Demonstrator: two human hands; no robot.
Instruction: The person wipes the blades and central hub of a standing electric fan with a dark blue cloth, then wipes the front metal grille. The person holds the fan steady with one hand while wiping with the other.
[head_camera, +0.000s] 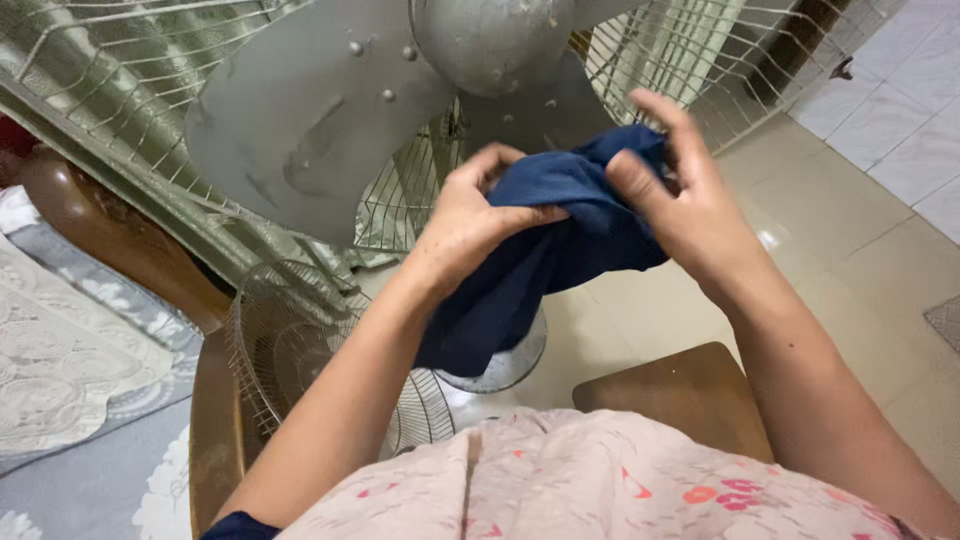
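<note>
A person's left hand (480, 205) and right hand (680, 190) both grasp a bunched dark blue cloth (545, 250) held above a wooden seat (690, 390). Just behind it are dusty grey fan blades (310, 120) and a wire fan guard (300, 350).

Obstacles: fan blades (310, 130) and rear grille (690, 60) close above both hands, loose grille (290, 350) lower left; free room: tiled floor (860, 260) to the right.
</note>
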